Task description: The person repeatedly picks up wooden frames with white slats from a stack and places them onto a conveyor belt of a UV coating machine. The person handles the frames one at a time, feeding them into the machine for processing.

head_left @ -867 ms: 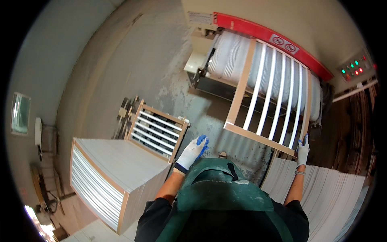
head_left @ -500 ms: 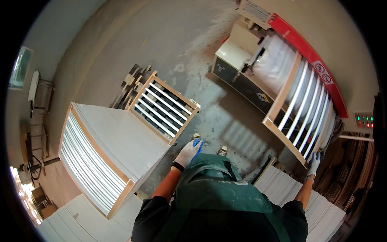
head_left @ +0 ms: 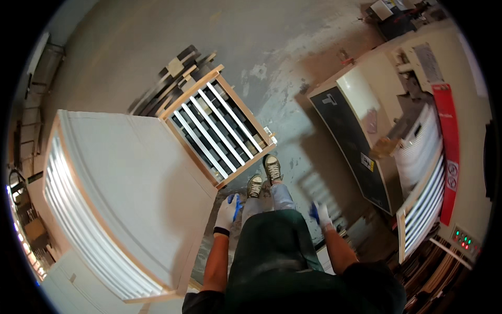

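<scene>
1. The left hand [head_left: 228, 212], gloved, is empty with fingers loosely bent, hanging just beside the near edge of the stack [head_left: 125, 172]; whether it brushes that edge I cannot tell
2. The right hand [head_left: 320, 213] hangs apart over the floor [head_left: 293, 162]; nothing shows in it, but blur hides how far its fingers spread
3. The low frame [head_left: 217, 130] lies ahead of the left hand, between the stack and the shoes [head_left: 272, 168], with dark blocks showing through its gaps; neither hand touches it
4. It looks like brown rails around white slats, so I would judge it stiff and, being mostly gaps, fairly light for its spread
5. The thin slats seem the weak part, likely to bow or mark if squeezed; the outer rails look the better hold, one hand on each of two opposite sides
6. The slats look smooth and could slide under a glove, so hooking fingers beneath a rail would be surer than pinching
7. The stack shows similar slats and edging on its outer face; packed close, it would probably be heavy as a whole
8. The far frame [head_left: 421, 209] juts from the machine [head_left: 340, 141] on the right, well apart from the right hand; its near rail seems easiest to grasp
</scene>
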Available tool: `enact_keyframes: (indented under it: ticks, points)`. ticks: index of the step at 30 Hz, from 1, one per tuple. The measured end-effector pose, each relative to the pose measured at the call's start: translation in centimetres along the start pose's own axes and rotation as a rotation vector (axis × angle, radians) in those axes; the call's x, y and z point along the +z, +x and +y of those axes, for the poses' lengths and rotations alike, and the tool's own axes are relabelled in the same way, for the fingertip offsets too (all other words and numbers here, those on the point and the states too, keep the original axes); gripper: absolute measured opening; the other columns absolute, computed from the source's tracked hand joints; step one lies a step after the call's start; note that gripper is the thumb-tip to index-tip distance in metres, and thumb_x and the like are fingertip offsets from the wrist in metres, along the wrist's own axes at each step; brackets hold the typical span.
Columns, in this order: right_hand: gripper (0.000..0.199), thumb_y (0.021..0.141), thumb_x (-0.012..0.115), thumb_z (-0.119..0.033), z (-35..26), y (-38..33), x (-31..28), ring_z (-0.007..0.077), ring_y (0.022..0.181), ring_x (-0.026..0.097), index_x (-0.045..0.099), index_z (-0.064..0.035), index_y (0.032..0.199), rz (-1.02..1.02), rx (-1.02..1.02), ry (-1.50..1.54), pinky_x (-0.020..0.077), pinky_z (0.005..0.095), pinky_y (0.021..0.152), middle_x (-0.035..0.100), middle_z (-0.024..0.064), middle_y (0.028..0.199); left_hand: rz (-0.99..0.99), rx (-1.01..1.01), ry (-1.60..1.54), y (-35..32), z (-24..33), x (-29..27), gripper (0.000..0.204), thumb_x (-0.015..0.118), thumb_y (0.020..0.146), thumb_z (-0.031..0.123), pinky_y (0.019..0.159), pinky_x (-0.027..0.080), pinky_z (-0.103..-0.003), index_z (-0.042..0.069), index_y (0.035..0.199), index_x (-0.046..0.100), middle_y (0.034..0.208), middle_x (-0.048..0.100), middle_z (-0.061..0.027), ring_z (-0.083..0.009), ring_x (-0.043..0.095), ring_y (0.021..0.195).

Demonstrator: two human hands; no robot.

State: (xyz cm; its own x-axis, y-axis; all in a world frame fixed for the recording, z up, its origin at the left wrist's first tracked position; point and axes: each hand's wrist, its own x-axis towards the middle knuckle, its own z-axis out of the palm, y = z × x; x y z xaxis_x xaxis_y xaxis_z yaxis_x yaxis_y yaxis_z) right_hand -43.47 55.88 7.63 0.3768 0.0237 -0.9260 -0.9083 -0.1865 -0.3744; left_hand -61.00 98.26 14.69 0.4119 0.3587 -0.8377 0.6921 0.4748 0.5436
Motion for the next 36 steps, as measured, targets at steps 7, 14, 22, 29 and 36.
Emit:
enact_keyframes:
  ticks: [7, 14, 22, 29, 36]
  points:
    - [0.051, 0.089, 0.075, -0.032, -17.1, 29.9, 26.3, 0.0140, 0.086, 0.063, 0.062, 0.0076, 0.118, -0.182, -0.492, -0.574, 0.0519, 0.0276, 0.075, 0.069, 0.0056, 0.093, 0.138, 0.050, 0.446, 7.9, -7.9, -1.3, 0.039, 0.046, 0.105, 0.018, 0.096, 0.049, -0.032, 0.001, 0.140, 0.047, 0.129, 0.059, -0.0178, -0.0272, 0.063, 0.110]
    - [0.044, 0.095, 0.065, -0.041, -16.3, 40.3, 36.9, 0.0099, 0.080, 0.056, 0.068, -0.0007, 0.112, -0.400, -0.425, -0.926, 0.0487, 0.0284, 0.073, 0.066, 0.0020, 0.090, 0.324, -0.068, 0.465, 16.5, -12.2, -1.1, 0.049, 0.046, 0.104, 0.034, 0.102, 0.045, -0.043, 0.005, 0.144, 0.042, 0.145, 0.047, -0.0226, -0.0393, 0.056, 0.121]
    - [0.057, 0.101, 0.054, -0.048, -15.4, 44.7, 34.9, 0.0240, 0.104, 0.061, 0.056, 0.0004, 0.131, -0.250, -0.287, -1.022, 0.0456, 0.0353, 0.097, 0.068, 0.0116, 0.111, 0.645, -0.225, 0.429, 23.8, -9.7, -2.4, 0.076, 0.052, 0.099, 0.048, 0.110, 0.038, -0.044, -0.005, 0.150, 0.030, 0.150, 0.038, -0.0292, -0.0435, 0.045, 0.133]
    - [0.057, 0.097, 0.059, -0.051, -20.7, 39.9, 37.1, 0.0117, 0.075, 0.053, 0.064, 0.0042, 0.112, -0.371, -0.487, -0.867, 0.0455, 0.0274, 0.072, 0.060, 0.0026, 0.080, 0.710, -0.199, 0.001, 25.9, -10.6, -5.6, 0.068, 0.058, 0.098, 0.044, 0.099, 0.046, -0.038, -0.002, 0.144, 0.041, 0.139, 0.048, -0.0281, -0.0381, 0.052, 0.123]
    - [0.051, 0.089, 0.072, -0.041, -26.0, 27.8, 40.0, 0.0130, 0.073, 0.063, 0.069, 0.0071, 0.107, -0.459, -0.495, -0.860, 0.0511, 0.0285, 0.065, 0.069, 0.0080, 0.084, 0.480, -0.343, -0.250, 23.0, -8.3, -8.6, 0.049, 0.068, 0.094, 0.036, 0.070, 0.051, -0.033, -0.007, 0.115, 0.065, 0.095, 0.068, -0.0168, -0.0202, 0.066, 0.082]
